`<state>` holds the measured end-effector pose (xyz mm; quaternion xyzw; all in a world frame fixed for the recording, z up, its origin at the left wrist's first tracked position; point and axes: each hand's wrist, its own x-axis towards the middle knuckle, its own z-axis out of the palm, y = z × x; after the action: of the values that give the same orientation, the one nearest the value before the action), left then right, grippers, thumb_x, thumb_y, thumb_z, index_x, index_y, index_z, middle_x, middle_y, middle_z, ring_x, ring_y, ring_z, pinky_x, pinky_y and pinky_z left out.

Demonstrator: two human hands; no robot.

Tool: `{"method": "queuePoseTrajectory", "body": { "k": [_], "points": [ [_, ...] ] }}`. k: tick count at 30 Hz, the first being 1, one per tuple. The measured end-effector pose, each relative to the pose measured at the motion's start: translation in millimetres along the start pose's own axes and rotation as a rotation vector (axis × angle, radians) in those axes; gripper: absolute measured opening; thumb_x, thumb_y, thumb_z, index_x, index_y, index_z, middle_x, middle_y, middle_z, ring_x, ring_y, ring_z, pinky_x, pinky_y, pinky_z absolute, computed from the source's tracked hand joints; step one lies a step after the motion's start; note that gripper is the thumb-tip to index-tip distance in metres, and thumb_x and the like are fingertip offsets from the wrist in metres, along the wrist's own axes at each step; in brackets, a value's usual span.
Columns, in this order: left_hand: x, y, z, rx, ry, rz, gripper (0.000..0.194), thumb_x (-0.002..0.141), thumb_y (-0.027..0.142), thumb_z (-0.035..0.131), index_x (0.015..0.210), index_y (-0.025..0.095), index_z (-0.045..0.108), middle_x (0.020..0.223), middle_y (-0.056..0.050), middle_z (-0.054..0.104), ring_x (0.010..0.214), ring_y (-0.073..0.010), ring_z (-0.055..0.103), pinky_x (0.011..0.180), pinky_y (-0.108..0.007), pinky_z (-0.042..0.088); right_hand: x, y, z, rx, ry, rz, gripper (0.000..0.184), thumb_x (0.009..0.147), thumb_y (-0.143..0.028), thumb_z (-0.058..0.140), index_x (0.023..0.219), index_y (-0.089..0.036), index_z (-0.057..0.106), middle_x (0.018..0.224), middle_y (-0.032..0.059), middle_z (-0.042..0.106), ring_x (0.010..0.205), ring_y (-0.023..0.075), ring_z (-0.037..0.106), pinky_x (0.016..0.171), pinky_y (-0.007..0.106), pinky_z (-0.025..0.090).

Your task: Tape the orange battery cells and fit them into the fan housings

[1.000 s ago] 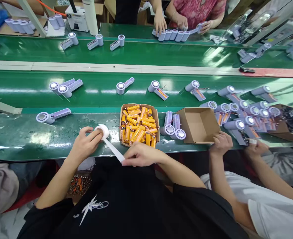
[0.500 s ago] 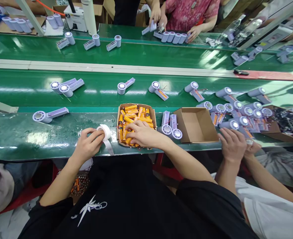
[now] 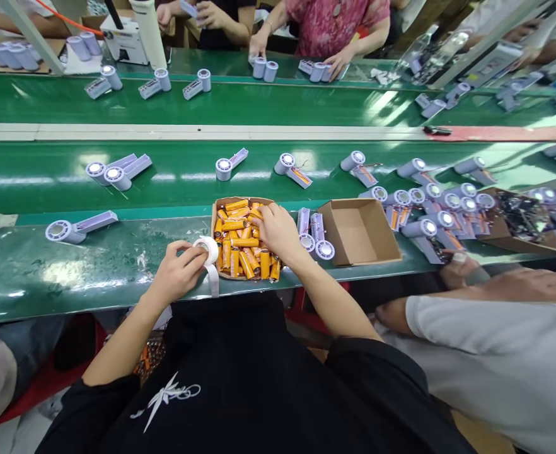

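Observation:
My left hand (image 3: 179, 270) grips a roll of white tape (image 3: 213, 253) at the bench's front edge, its fingers curled around the roll's side. A loose end of tape hangs down from the roll. To the right of it stands a small cardboard box (image 3: 214, 214) full of orange cylindrical batteries (image 3: 244, 242), some with thin wires. My right hand (image 3: 278, 234) is over the box's right side, fingers bent down among the batteries. Its fingertips are partly hidden, so what they hold does not show. Beside the box lie two lilac handheld-fan housings (image 3: 324, 250).
An open cardboard box (image 3: 360, 230) stands to the right, with many fan housings (image 3: 422, 228) clustered beyond it. Several more lie on the green belt (image 3: 178, 180). One housing (image 3: 65, 231) rests at left. A co-worker's hand (image 3: 460, 270) is at right; others work across the belt.
My right hand has shifted from the middle of the battery box to its upper right side, uncovering batteries at the front. My left hand keeps the tape. The neighbour's raised hand has dropped.

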<state>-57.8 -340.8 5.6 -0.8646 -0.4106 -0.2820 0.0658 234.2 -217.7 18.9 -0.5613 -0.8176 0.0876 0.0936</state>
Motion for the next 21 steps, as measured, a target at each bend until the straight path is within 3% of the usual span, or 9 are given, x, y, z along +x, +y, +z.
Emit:
{"method": "queuePoseTrajectory", "body": {
  "k": [4,8,15,21],
  "points": [
    [2,2,7.0,-0.055,0.019,-0.005,0.033,0.099,0.011,0.061,0.129,0.02,0.072,0.116,-0.013,0.082,0.114,-0.0318,0.065,0.101,-0.053,0.052,11,8,-5,0.181,-0.004,0.007,0.036,0.112,-0.03,0.056,0.137,-0.012,0.074,0.134,0.0213,0.078,0.123,0.0347,0.072,0.109,0.045,0.052],
    [3,1,13.0,-0.078,0.008,-0.008,0.034,0.1,0.011,0.06,0.131,0.02,0.071,0.116,-0.013,0.081,0.116,-0.0323,0.064,0.101,-0.054,0.053,20,11,-12,0.323,-0.141,-0.059,0.031,0.114,-0.03,0.053,0.126,-0.019,0.08,0.121,0.012,0.085,0.11,0.0271,0.078,0.098,0.037,0.055],
    [-1,-4,22.8,-0.134,-0.074,-0.063,0.04,0.1,0.015,0.06,0.137,0.022,0.073,0.121,-0.014,0.081,0.121,-0.0346,0.064,0.107,-0.059,0.053,16,-24,-4,-0.064,-0.18,-0.25,0.037,0.116,-0.026,0.048,0.13,-0.008,0.075,0.127,0.0238,0.079,0.123,0.035,0.071,0.106,0.044,0.05],
    [3,-2,30.0,-0.117,-0.076,-0.029,0.035,0.1,0.015,0.061,0.132,0.022,0.075,0.118,-0.014,0.081,0.123,-0.0357,0.063,0.105,-0.061,0.057,37,-24,-1,-0.169,-0.151,-0.221,0.041,0.114,-0.015,0.041,0.138,-0.003,0.071,0.132,0.029,0.077,0.126,0.0373,0.069,0.107,0.049,0.052]
  ]
}}
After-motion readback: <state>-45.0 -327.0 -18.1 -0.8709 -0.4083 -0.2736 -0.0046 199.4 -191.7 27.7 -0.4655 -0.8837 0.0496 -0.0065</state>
